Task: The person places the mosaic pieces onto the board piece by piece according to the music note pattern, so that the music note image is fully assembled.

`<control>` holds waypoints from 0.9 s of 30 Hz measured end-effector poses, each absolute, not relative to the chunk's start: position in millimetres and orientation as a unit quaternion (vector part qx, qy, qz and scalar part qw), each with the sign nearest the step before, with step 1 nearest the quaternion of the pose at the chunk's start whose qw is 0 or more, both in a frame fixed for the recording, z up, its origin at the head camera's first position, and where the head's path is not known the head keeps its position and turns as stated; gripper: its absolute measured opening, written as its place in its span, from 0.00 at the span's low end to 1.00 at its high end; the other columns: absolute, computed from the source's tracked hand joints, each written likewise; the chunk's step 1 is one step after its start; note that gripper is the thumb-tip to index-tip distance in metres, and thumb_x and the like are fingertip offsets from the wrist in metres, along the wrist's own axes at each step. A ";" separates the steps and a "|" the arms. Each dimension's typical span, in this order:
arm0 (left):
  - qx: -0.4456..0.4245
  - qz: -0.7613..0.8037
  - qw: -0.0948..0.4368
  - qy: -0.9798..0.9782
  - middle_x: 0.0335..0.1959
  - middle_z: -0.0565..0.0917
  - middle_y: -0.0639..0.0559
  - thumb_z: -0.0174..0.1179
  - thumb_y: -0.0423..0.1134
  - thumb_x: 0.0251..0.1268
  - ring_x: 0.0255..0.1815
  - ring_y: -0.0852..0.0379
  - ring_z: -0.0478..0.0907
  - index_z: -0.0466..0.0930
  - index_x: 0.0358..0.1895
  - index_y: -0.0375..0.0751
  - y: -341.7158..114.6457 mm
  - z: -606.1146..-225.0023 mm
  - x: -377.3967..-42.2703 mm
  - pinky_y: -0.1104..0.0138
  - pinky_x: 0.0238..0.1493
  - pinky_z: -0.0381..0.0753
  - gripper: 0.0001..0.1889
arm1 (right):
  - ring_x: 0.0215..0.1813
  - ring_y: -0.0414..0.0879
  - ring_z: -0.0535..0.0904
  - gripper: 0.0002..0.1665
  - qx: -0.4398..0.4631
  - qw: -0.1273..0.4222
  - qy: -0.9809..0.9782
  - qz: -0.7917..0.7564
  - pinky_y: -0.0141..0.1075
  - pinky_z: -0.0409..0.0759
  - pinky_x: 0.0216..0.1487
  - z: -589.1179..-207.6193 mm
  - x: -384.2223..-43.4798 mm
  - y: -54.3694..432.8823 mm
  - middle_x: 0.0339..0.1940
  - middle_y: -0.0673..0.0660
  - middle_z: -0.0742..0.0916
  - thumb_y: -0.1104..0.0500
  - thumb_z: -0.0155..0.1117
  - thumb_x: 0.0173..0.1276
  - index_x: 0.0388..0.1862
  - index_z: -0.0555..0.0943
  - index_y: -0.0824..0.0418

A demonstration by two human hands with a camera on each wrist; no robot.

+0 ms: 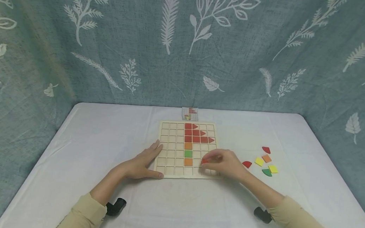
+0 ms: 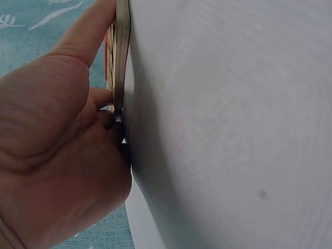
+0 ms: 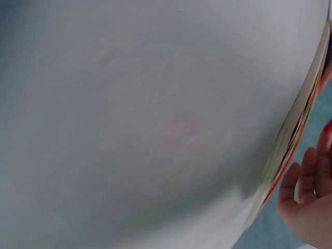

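A wooden grid board [image 1: 171, 141] lies on the white table, with red, orange and green tiles [image 1: 188, 153] set in its cells. My left hand [image 1: 145, 161] lies flat against the board's left edge [image 2: 122, 57], fingers straight. Over the board's lower right part, my right hand [image 1: 221, 162] pinches a small red piece [image 1: 204, 161] between its fingertips. The right wrist view shows only the board's edge [image 3: 295, 135] and some fingers [image 3: 311, 192].
Loose pieces lie on the table right of the board: red [image 1: 247, 164], yellow [image 1: 259, 161], orange [image 1: 266, 158], green [image 1: 266, 172] and others. A small pattern card [image 1: 190, 113] stands behind the board. A leaf-printed curtain surrounds the table.
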State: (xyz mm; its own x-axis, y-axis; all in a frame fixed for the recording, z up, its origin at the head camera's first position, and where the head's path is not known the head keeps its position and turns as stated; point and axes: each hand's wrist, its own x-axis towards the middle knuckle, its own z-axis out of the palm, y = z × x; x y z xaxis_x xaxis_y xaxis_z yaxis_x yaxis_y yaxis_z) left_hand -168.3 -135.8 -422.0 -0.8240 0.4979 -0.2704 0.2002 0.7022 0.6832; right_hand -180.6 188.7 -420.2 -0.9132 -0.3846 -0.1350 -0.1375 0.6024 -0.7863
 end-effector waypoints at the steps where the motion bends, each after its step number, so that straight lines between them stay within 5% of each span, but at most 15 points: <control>1: 0.194 0.333 0.224 0.895 0.79 0.38 0.38 0.70 0.54 0.55 0.78 0.39 0.36 0.44 0.77 0.33 -135.9 -421.9 -168.3 0.44 0.74 0.41 0.56 | 0.43 0.43 0.77 0.14 -0.166 0.151 0.884 -0.410 0.38 0.78 0.44 -419.8 -179.7 183.3 0.38 0.42 0.86 0.45 0.76 0.56 0.40 0.87 0.47; 11: 0.194 0.334 0.228 0.894 0.79 0.38 0.39 0.70 0.54 0.55 0.78 0.39 0.37 0.43 0.78 0.33 -135.6 -419.8 -167.4 0.43 0.74 0.42 0.56 | 0.40 0.37 0.72 0.10 -0.320 0.097 0.901 -0.276 0.33 0.75 0.42 -423.4 -176.5 148.7 0.33 0.36 0.83 0.50 0.74 0.58 0.39 0.88 0.48; 27: 0.192 0.328 0.234 0.895 0.80 0.37 0.41 0.70 0.54 0.55 0.79 0.41 0.35 0.42 0.78 0.35 -136.6 -424.2 -169.7 0.45 0.75 0.42 0.56 | 0.42 0.37 0.72 0.11 -0.311 0.091 0.900 -0.292 0.34 0.74 0.44 -424.4 -174.1 148.4 0.37 0.38 0.85 0.53 0.74 0.59 0.42 0.88 0.49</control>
State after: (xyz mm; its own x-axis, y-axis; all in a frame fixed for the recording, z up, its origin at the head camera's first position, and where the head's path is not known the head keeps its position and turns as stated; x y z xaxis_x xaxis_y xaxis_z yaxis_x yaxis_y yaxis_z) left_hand -169.7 -136.6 -424.2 -0.8167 0.4976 -0.2923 0.1903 0.7104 0.6776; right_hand -174.1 148.4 -424.4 -0.7903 -0.6125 0.0171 -0.5062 0.6370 -0.5814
